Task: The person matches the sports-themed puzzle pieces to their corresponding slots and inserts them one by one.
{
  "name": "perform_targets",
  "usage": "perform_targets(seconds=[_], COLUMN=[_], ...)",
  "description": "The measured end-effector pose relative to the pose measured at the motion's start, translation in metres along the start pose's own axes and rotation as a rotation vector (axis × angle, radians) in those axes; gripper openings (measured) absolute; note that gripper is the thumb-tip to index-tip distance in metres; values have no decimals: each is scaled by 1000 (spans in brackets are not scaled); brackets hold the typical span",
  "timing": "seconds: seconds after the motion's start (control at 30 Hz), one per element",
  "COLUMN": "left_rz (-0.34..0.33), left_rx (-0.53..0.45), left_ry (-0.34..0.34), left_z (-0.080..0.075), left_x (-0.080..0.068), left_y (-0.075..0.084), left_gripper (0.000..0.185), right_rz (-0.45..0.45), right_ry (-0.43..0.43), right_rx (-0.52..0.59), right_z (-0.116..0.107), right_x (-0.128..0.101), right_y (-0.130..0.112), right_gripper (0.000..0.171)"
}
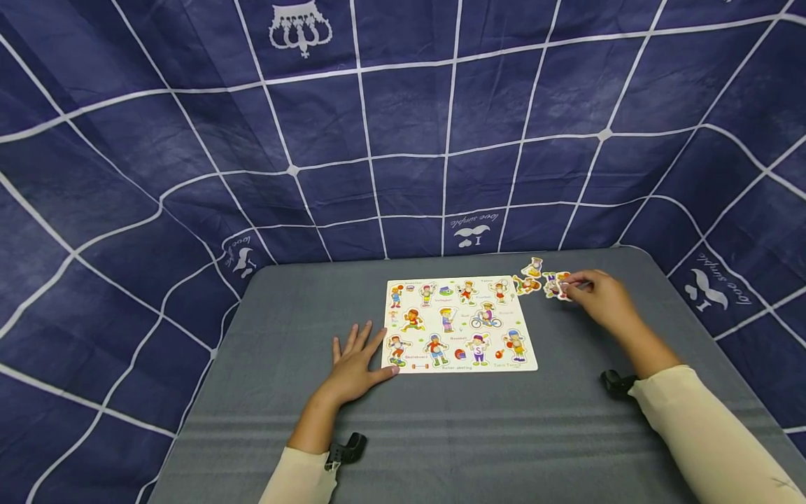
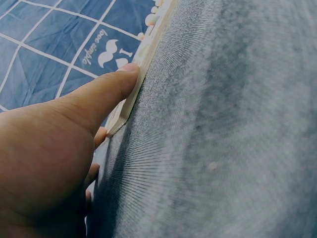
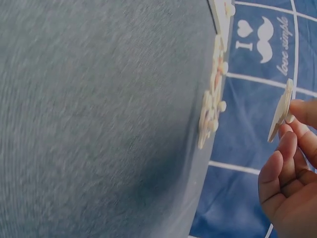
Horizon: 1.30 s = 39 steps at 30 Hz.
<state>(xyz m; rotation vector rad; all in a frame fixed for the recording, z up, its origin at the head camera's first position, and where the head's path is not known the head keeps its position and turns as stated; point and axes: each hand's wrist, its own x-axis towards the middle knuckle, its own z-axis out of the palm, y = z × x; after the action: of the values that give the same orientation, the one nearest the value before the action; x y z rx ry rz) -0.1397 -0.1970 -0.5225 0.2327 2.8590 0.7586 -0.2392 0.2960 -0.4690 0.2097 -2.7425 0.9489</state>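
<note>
A white wooden puzzle board (image 1: 412, 297) with cartoon sports figures lies on the table. My left hand (image 1: 352, 371) rests at its left side with fingers spread, and the thumb (image 2: 116, 84) touches the board's near edge. Beyond the board's right side, my right hand (image 1: 595, 297) pinches a flat wooden puzzle piece (image 3: 281, 110) by its small knob, held up off the table in the right wrist view. Several loose pieces lie near it, among them one at the back (image 1: 532, 267) and one by the board's corner (image 1: 527, 285).
Grey cloth (image 1: 283, 329) covers the table. A dark blue curtain (image 1: 403, 119) with white grid lines hangs behind and along both sides. Black wrist straps (image 1: 348, 449) sit on both arms by the pale sleeves.
</note>
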Motion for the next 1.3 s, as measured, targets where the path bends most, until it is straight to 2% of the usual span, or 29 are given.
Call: perform_targets(seconds=[0.2, 0.43, 0.9, 1.3], left_rz=[1, 3, -3, 5], left_rx=[-3, -7, 9, -3], left_ry=[3, 0, -10, 0], left_z=[0, -1, 0, 0], left_x=[0, 0, 0, 0], left_y=[0, 1, -1, -1], left_gripper=[88, 88, 89, 88], right_rz=[-16, 12, -48, -78], right_ry=[-9, -28, -42, -88], right_rx=[5, 5, 141, 162], right_z=[3, 11, 39, 54], right_x=[2, 2, 0, 2], right_y=[-10, -23, -50, -73], right_gripper=[21, 22, 14, 14])
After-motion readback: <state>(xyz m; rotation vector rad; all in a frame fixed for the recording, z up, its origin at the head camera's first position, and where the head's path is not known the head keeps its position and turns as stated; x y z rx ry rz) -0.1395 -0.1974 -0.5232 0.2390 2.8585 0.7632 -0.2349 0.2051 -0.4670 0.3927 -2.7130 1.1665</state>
